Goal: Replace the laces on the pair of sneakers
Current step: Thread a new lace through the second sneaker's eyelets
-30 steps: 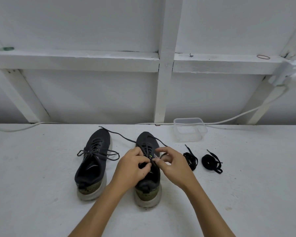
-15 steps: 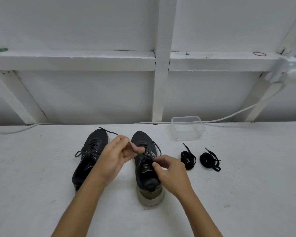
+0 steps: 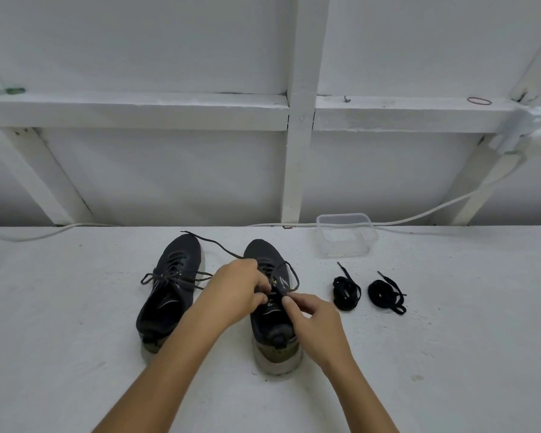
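Lowered, left hand [image 3: 235, 290] and right hand [image 3: 313, 320] apparently pinch one sneaker's lace [image 3: 289, 278]; two sneakers, two spare coils.

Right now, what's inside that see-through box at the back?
Nothing can be seen in the clear plastic box; the white table shows through its walls. Its far bottom corners are blurry, so something tiny could hide there.

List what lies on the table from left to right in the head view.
Left sneaker → left hand → right sneaker → right hand → first lace bundle → second lace bundle. The clear container sits farther back, so it is left out.
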A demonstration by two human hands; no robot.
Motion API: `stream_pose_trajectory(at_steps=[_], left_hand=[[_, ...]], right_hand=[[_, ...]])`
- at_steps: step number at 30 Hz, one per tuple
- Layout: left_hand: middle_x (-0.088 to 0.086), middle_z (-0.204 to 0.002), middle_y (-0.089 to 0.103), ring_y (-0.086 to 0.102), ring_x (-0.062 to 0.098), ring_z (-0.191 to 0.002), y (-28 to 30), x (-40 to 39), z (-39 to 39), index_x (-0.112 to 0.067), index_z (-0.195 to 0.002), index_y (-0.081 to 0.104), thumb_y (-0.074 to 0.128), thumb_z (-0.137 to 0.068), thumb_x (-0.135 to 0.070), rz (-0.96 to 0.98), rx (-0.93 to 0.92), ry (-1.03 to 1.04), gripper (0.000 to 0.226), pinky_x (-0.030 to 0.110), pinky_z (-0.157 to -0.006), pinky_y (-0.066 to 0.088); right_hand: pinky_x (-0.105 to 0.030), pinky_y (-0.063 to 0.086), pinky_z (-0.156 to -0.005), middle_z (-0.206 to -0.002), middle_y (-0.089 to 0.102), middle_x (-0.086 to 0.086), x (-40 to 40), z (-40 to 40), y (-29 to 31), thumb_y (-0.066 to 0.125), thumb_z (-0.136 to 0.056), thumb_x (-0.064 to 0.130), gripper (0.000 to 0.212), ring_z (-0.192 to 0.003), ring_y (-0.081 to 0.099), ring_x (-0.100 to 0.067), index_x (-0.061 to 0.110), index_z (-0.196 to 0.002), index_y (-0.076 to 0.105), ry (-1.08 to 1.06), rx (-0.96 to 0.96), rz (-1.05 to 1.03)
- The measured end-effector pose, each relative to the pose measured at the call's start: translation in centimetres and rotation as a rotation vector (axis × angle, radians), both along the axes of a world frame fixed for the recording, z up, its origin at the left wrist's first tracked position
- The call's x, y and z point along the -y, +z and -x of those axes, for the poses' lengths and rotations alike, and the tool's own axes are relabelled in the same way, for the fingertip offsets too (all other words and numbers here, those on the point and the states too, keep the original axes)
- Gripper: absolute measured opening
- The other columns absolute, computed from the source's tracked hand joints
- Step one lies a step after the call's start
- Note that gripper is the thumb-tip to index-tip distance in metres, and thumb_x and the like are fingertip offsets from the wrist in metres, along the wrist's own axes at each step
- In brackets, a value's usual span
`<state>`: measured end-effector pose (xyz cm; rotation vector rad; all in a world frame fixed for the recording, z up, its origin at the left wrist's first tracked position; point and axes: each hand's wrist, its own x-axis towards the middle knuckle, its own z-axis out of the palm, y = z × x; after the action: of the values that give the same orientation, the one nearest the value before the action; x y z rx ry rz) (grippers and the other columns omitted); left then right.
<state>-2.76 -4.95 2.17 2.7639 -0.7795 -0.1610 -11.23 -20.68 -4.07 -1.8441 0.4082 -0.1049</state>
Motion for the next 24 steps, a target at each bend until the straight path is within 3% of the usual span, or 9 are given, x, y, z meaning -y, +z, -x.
stream_pose_trajectory(at_steps=[3,5,8,10,13,16,18,21,24], left_hand=[[-0.011,-0.088,0.044,0.053,0.015,-0.091,0.4,-0.3,-0.7,-0.032,-0.102,0.075,0.065,-0.094,-0.039,0.008,-0.032,-0.035,0.014,0.026,-0.073,0.036],[-0.012,-0.095,0.050,0.053,0.010,-0.089,0.6,-0.5,-1.2,-0.030,-0.098,0.072,0.064,-0.094,-0.038,0.059,-0.085,-0.051,0.012,0.025,-0.074,0.040],[-0.014,-0.095,0.058,0.053,0.000,-0.079,0.6,-0.5,-1.3,-0.030,-0.090,0.067,0.063,-0.096,-0.034,0.158,-0.197,-0.041,0.008,0.013,-0.064,0.035],[-0.013,-0.088,0.064,0.057,0.001,-0.074,0.5,-0.6,-1.0,-0.032,-0.086,0.065,0.064,-0.095,-0.031,0.236,-0.275,-0.012,0.009,0.011,-0.062,0.039],[-0.011,-0.085,0.070,0.060,0.003,-0.076,0.9,-1.2,-0.6,-0.028,-0.087,0.067,0.064,-0.096,-0.028,0.412,-0.388,0.036,0.010,0.016,-0.071,0.047],[-0.009,-0.083,0.072,0.060,-0.001,-0.070,1.8,-2.6,-0.3,-0.014,-0.094,0.065,0.056,-0.101,-0.017,0.817,-0.558,0.089,0.012,0.013,-0.064,0.045],[-0.002,-0.091,0.073,0.066,0.004,-0.079,2.2,-3.5,-0.1,-0.011,-0.094,0.060,0.050,-0.103,-0.014,1.073,-0.676,0.177,0.014,0.016,-0.063,0.048],[0.004,-0.107,0.074,0.069,0.017,-0.086,1.8,-3.7,0.4,-0.009,-0.095,0.052,0.043,-0.107,-0.017,1.196,-0.773,0.246,0.017,0.025,-0.062,0.052],[0.013,-0.086,0.068,0.062,0.017,-0.065,0.9,-3.0,0.6,-0.007,-0.093,0.050,0.040,-0.107,-0.014,1.228,-0.812,0.304,0.018,0.027,-0.056,0.049]], right_hand=[[-0.026,0.056,-0.088,-0.094,0.074,0.025,-0.3,0.4,1.1,0.071,-0.086,0.044,0.006,-0.095,0.067,0.007,0.044,-0.089,0.077,0.048,-0.052,-0.078],[-0.017,0.054,-0.076,-0.092,0.072,0.027,-1.1,0.7,1.9,0.070,-0.075,0.060,0.018,-0.089,0.066,0.009,0.049,-0.090,0.072,0.093,-0.044,-0.061],[-0.011,0.051,-0.064,-0.089,0.071,0.021,-2.4,1.1,1.9,0.075,-0.064,0.062,0.038,-0.083,0.066,0.006,0.040,-0.093,0.068,0.132,-0.008,0.088],[-0.012,0.051,-0.067,-0.093,0.068,0.018,-2.9,1.1,1.5,0.077,-0.059,0.062,0.044,-0.086,0.064,0.007,0.040,-0.095,0.065,0.091,0.002,0.158],[-0.013,0.047,-0.070,-0.098,0.065,0.017,-2.9,0.8,1.1,0.071,-0.061,0.062,0.045,-0.089,0.061,0.005,0.039,-0.100,0.063,0.048,-0.024,0.221],[-0.011,0.044,-0.069,-0.104,0.064,0.017,-2.7,0.6,0.7,0.068,-0.065,0.060,0.050,-0.091,0.061,0.003,0.036,-0.108,0.064,0.041,-0.039,0.218],[-0.010,0.043,-0.069,-0.109,0.063,0.017,-2.8,0.5,0.5,0.070,-0.068,0.056,0.054,-0.094,0.060,0.002,0.034,-0.116,0.063,0.025,-0.044,0.201],[-0.017,0.050,-0.081,-0.109,0.064,0.018,-3.1,0.6,0.4,0.071,-0.070,0.059,0.054,-0.099,0.060,0.001,0.037,-0.118,0.064,0.008,-0.012,0.205],[-0.023,0.054,-0.084,-0.104,0.067,0.021,-3.7,1.0,0.4,0.073,-0.066,0.066,0.051,-0.099,0.062,0.004,0.043,-0.111,0.063,-0.020,0.060,0.175]])
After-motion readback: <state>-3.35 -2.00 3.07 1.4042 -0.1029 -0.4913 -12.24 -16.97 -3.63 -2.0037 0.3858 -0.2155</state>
